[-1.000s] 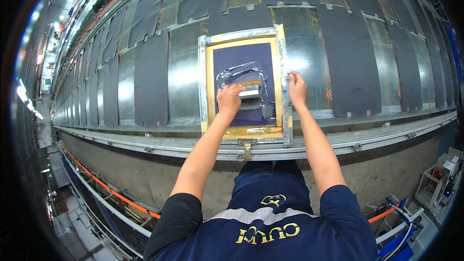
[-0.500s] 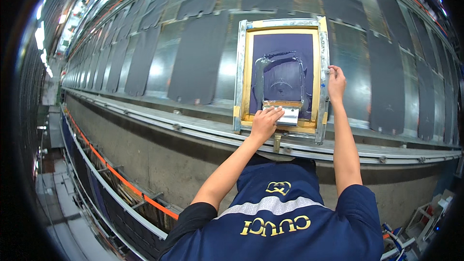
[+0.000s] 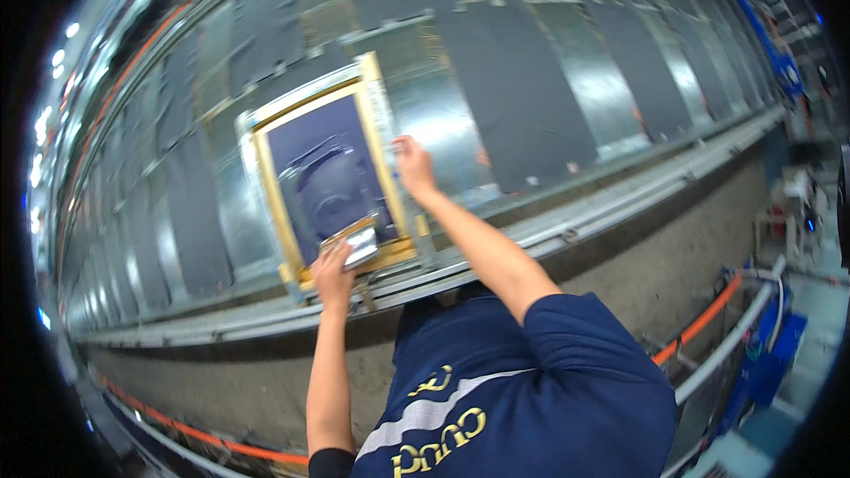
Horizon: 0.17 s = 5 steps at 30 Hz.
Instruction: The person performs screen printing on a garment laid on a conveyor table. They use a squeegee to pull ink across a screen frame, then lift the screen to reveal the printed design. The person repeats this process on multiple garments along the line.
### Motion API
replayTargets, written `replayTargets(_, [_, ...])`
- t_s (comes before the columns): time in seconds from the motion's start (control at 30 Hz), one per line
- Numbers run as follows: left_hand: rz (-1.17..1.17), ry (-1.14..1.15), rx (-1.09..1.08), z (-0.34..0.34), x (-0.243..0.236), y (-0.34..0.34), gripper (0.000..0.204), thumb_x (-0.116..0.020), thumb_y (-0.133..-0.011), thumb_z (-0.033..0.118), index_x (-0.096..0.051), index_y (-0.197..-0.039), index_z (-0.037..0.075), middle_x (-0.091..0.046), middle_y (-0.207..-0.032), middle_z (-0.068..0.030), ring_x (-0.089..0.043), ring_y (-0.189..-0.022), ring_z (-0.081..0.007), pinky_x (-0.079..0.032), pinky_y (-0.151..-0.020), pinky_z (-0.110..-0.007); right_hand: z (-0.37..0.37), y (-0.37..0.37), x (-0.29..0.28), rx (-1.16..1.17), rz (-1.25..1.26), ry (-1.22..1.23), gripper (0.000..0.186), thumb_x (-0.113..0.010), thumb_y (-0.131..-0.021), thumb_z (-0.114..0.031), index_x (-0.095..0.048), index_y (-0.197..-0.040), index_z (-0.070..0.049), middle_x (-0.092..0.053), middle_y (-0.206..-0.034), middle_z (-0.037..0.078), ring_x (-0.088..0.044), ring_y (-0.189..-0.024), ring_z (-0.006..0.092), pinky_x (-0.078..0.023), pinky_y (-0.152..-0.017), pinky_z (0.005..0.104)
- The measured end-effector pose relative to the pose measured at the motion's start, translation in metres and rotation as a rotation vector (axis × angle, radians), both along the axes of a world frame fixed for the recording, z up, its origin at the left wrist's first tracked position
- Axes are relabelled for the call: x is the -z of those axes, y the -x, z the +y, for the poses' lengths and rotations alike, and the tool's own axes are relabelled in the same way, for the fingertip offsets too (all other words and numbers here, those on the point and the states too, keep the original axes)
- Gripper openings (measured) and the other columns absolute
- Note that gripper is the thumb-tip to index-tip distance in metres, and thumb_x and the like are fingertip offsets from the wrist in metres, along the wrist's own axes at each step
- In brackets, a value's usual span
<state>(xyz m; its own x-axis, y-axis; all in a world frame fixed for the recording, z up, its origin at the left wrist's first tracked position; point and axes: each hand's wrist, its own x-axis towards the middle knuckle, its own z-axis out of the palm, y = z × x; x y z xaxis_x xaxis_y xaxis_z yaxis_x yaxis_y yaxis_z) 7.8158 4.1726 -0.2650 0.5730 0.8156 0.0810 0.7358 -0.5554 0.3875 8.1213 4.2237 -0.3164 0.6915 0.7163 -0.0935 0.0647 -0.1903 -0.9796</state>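
Note:
A screen-printing frame (image 3: 382, 111) with metal rails and a yellow taped border lies tilted in view on the long table. Its dark purple mesh (image 3: 319, 128) bears a wet, dark ink smear around a faint rounded design. At the near end of the mesh, my left hand (image 3: 332, 276) is closed on a squeegee (image 3: 361, 243) with a shiny metal holder. The squeegee rests inside the frame, by its near border. My right hand (image 3: 413, 168) has its fingers curled at the frame's right rail; blur softens the fingertips, which appear to grip the rail's edge.
Dark fabric pieces (image 3: 513, 88) lie in rows on the shiny metal table (image 3: 425, 111). A metal rail (image 3: 567, 235) runs along the table's near edge, with a concrete floor strip (image 3: 637, 274) below. Orange-edged railings (image 3: 704, 319) stand behind me on both sides.
The view has swung to the right, so the frame now appears farther left and tilted. My left hand stays on the squeegee and my right hand beside the right rail.

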Motion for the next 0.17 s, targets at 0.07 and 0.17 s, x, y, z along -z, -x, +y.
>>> replayTargets(0.07, [-0.061,-0.036,0.016,0.0,0.019,0.007,0.056,-0.069,-0.069,-0.007,-0.076,-0.121,0.014,-0.073,-0.131,-0.005,-0.066,-0.123,-0.0273,-0.046,-0.105,-0.043,-0.002,-0.001,0.006,-0.01,-0.026,0.035,0.021,-0.054,-0.106,-0.022,-0.068,-0.109,-0.007,-0.068,-0.079,0.023,-0.069,-0.076,0.0438,-0.051,-0.068,0.0504])
replayTargets(0.17, [-0.118,0.058,-0.005,-0.004,0.043,0.027,0.055,-0.069,-0.074,-0.006,-0.076,-0.124,0.014,-0.073,-0.131,-0.0068,-0.064,-0.127,-0.0276,-0.041,-0.113,-0.044,0.0,-0.003,0.005,0.006,0.007,0.059,0.019,-0.056,-0.105,-0.021,-0.067,-0.11,-0.007,-0.068,-0.078,0.022,-0.07,-0.08,0.0433,-0.052,-0.072,0.0504])
